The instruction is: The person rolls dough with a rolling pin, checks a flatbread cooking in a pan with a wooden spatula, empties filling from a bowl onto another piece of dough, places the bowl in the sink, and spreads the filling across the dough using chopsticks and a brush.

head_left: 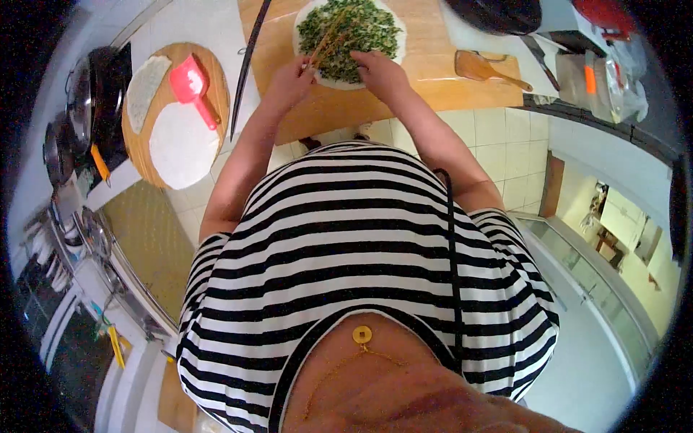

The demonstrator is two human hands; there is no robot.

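Observation:
A round sheet of dough (398,54) lies on the wooden board, covered with chopped green filling (361,32). My left hand (291,81) is at the dough's near left edge, fingers closed around the lower end of a pair of brown chopsticks (332,35) that slant across the filling. Over the near right part of the filling, my right hand (381,73) has its fingertips drawn together; what they pinch, if anything, is too small to make out.
The wooden board (426,86) carries a wooden spatula (487,70) at right; a knife (540,61) lies beyond. At left, a round board (148,162) holds a folded dough piece (146,94), a flat dough sheet (184,148) and a pink scoop (191,83). Pans (90,97) stand farther left.

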